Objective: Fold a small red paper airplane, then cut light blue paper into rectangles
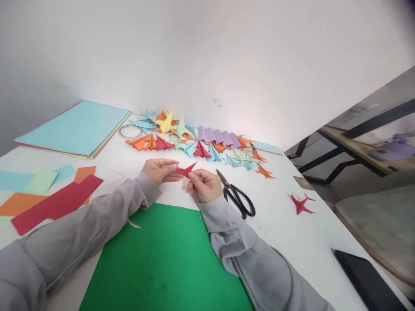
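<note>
Both my hands pinch a small folded red paper piece (186, 170) just above the white table (285, 224). My left hand (160, 170) grips its left end, fingers closed. My right hand (205, 184) holds its right side between thumb and fingers. Under my forearms lies a large green sheet (165, 263). Black scissors (238, 198) rest right beside my right hand. A finished red folded shape (301, 203) lies alone further right.
A heap of colourful folded paper shapes (197, 142) and a tape ring (130, 131) sit at the back. A stack of coloured sheets (76, 128) lies back left, cut paper strips (55, 203) at the left. A dark tablet (366, 280) is at the near right edge.
</note>
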Motion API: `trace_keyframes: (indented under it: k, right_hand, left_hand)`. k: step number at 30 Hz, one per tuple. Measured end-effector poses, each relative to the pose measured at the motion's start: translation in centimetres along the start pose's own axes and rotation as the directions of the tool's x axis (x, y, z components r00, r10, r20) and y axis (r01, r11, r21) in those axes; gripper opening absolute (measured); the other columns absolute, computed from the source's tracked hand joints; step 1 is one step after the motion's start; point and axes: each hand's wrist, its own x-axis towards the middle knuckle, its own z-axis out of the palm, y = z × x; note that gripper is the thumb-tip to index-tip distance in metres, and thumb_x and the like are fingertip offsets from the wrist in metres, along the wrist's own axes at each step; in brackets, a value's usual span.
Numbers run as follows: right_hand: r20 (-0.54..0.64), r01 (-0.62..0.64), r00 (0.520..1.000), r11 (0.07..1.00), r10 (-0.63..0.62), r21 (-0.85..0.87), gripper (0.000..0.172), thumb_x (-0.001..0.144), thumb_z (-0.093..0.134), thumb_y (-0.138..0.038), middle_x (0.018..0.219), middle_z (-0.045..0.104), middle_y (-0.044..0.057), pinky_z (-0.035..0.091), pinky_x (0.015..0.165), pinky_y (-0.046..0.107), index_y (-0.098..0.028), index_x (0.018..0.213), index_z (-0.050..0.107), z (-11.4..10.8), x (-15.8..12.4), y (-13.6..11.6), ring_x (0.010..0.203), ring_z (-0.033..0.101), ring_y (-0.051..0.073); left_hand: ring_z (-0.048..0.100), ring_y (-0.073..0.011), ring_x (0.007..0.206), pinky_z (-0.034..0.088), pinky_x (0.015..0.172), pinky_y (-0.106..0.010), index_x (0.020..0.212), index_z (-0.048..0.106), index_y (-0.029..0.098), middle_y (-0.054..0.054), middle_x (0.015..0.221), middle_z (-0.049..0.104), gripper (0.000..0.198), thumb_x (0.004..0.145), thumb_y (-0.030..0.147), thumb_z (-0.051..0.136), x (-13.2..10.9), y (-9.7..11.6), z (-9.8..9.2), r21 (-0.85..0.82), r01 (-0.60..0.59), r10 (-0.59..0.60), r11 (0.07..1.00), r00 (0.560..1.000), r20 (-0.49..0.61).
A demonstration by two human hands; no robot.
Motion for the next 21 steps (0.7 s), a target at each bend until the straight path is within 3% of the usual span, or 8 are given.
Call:
trace_keyframes:
  k: [6,9,12,16,21]
  right_hand:
    - [0.006,-0.050,0.999,0.998,0.050,0.045,0.024,0.072,0.066,-0.038,0.043,0.059,-0.003,0.039,0.037,0.020,-0.016,0.063,0.061,-0.20,0.17,-0.07,0.033,0.046,0.007]
    - [0.074,-0.102,0.993,0.990,0.096,0.094,0.027,0.069,0.068,-0.040,0.041,0.058,-0.003,0.036,0.035,0.019,-0.016,0.062,0.061,-0.20,0.18,-0.04,0.032,0.045,0.007]
    - [0.147,-0.154,0.980,0.980,0.135,0.127,0.033,0.071,0.066,-0.046,0.041,0.059,-0.001,0.034,0.034,0.019,-0.015,0.059,0.060,-0.19,0.21,-0.01,0.031,0.045,0.007]
    - [0.146,-0.173,0.978,0.967,0.147,0.188,0.040,0.074,0.059,-0.053,0.045,0.062,0.000,0.038,0.038,0.020,-0.015,0.063,0.061,-0.28,0.42,0.22,0.035,0.051,0.008]
    - [0.221,-0.196,0.963,0.962,0.152,0.192,0.035,0.062,0.073,-0.046,0.050,0.065,0.000,0.044,0.040,0.022,-0.015,0.074,0.062,-0.48,0.79,0.87,0.037,0.055,0.011]
  left_hand:
    - [0.068,-0.0179,0.058,0.057,0.055,-0.027,0.097,0.059,0.008,-0.010,0.066,0.071,0.029,0.078,0.029,0.061,-0.10,0.10,-0.04,-0.023,-0.019,0.019,1.000,1.000,0.006]
    - [0.067,-0.0170,0.062,0.056,0.056,-0.027,0.090,0.062,0.008,-0.009,0.072,0.071,0.036,0.063,0.029,0.075,-0.22,-0.04,0.10,-0.009,-0.063,0.063,0.998,0.997,0.033]
    - [0.062,-0.0127,0.050,0.053,0.049,-0.023,0.077,0.065,0.008,-0.003,0.056,0.067,0.040,0.043,0.018,0.083,-0.32,-0.40,0.17,0.127,-0.134,0.123,0.983,0.988,0.091]
    - [0.055,-0.0099,0.037,0.048,0.041,-0.022,0.065,0.063,0.010,0.001,0.043,0.061,0.032,0.042,0.022,0.083,-0.27,-0.60,0.00,0.228,-0.183,0.161,0.956,0.981,0.110]
    - [0.053,-0.0095,0.035,0.045,0.038,-0.021,0.062,0.061,0.011,0.001,0.040,0.059,0.037,0.038,0.027,0.084,-0.13,-0.41,-0.15,0.221,-0.176,0.157,0.959,0.982,0.103]
